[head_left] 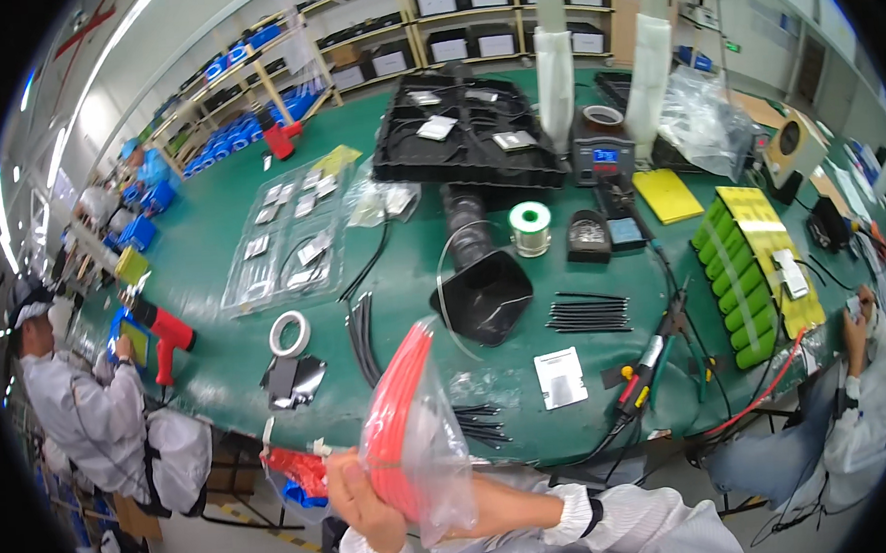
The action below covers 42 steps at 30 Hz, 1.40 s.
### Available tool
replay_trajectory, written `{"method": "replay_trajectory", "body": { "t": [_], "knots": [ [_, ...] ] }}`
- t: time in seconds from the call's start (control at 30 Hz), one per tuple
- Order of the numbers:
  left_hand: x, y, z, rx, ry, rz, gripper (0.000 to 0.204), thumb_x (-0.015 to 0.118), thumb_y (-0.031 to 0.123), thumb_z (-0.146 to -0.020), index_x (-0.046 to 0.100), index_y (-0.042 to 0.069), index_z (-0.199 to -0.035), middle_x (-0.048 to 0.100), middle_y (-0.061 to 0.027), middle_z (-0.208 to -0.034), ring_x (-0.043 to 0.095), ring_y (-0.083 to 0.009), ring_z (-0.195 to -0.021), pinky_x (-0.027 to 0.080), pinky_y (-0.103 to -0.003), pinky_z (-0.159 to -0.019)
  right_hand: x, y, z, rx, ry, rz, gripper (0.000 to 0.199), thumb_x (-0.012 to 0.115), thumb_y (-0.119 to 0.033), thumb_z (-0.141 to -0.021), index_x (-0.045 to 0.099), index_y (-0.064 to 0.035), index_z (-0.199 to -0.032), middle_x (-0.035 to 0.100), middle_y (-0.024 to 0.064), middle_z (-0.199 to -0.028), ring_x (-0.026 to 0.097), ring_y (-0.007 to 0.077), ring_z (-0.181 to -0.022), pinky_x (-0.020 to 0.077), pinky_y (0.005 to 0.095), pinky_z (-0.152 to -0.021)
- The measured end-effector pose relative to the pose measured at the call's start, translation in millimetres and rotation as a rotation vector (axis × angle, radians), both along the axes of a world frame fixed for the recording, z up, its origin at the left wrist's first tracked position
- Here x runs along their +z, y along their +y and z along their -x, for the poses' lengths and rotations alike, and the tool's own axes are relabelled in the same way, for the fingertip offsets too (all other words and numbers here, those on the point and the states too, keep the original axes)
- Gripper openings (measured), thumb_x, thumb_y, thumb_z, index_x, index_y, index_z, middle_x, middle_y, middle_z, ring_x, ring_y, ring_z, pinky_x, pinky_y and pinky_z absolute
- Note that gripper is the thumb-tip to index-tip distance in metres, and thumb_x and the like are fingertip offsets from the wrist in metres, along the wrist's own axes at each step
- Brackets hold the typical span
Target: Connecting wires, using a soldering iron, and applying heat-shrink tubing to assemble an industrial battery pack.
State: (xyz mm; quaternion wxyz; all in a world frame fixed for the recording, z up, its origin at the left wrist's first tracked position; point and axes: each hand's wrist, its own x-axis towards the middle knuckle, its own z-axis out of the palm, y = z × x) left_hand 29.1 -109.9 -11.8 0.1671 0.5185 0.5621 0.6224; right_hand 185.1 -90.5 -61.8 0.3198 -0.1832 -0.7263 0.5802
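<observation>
A clear plastic bag (449, 476) with a bundle of thin red tubes (401, 429) inside stands up over the near edge of the bench. My left hand (367, 506) is closed on the bag's left side. From the right, my right forearm reaches across to the bag; my right hand (487, 506) is at its lower part, with its fingers hidden behind the plastic and the tubes. Just beyond the bag lie black tubes (481, 427) and a longer black bundle (362, 339). Red and blue pieces (298, 474) hang at the bench edge beside my left hand.
On the green bench (229, 203) are a black funnel-shaped duct (484, 299), a solder spool (530, 229), a soldering iron (640, 371), pliers (674, 324), a green battery pack (739, 281), white tape (289, 335) and a red heat gun (171, 336). Co-workers sit left (79, 396) and right (871, 414).
</observation>
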Motion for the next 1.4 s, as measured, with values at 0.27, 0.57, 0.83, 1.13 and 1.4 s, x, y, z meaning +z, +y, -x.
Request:
{"method": "replay_trajectory", "body": {
  "t": [0.27,0.57,0.83,1.13,1.4],
  "knots": [
    [18,-3,27,-0.006,0.262,0.083,0.031,0.043,0.02,-0.104,0.052,0.001,-0.081,0.052,-0.0023,-0.071,0.042,-0.0105,-0.057,0.034,-0.027,-0.054,-7,-5,-17,0.038,-0.006,0.061,0.038,0.077,-0.034,-0.078,0.065,-0.0044,-0.1,0.069,0.0146,-0.091,0.067,0.0317,-0.081,0.0511,0.0399,-0.073],
    [17,22,34,-0.115,-0.257,0.159,0.035,0.042,0.025,-0.106,0.052,0.004,-0.079,0.042,0.0052,-0.069,0.032,-0.0018,-0.057,0.024,-0.023,-0.05,8,3,-36,0.225,-0.214,0.33,0.031,0.075,-0.028,-0.08,0.062,0.0,-0.085,0.051,0.0059,-0.066,0.046,0.014,-0.062,0.0377,0.0333,-0.056],
    [-24,6,-20,-0.162,-0.443,0.147,0.019,0.054,0.022,-0.1,0.05,0.003,-0.099,0.049,-0.0013,-0.088,0.05,-0.0156,-0.08,0.043,-0.031,-0.073,-29,-10,1,-0.284,0.004,0.222,0.024,0.074,-0.022,-0.074,0.056,-0.0056,-0.078,0.054,0.0042,-0.068,0.054,0.0141,-0.065,0.0446,0.0332,-0.059],
    [-44,-22,0,-0.109,0.092,0.36,0.03,0.059,0.02,-0.098,0.055,-0.005,-0.114,0.059,-0.0169,-0.106,0.057,-0.0241,-0.094,0.047,-0.034,-0.084,-46,-17,32,-0.355,0.178,0.313,0.007,0.066,-0.007,-0.082,0.062,-0.0067,-0.088,0.064,0.0034,-0.075,0.06,0.0145,-0.067,0.0483,0.031,-0.06],
    [-46,-35,8,-0.118,0.02,0.453,0.028,0.056,0.025,-0.1,0.055,-0.003,-0.1,0.056,-0.015,-0.1,0.054,-0.0234,-0.088,0.047,-0.036,-0.081,-56,-16,55,-0.474,0.081,0.495,0.018,0.073,-0.012,-0.08,0.062,-0.0057,-0.093,0.065,0.0035,-0.073,0.063,0.0129,-0.067,0.0488,0.0296,-0.056]
  ]
}}
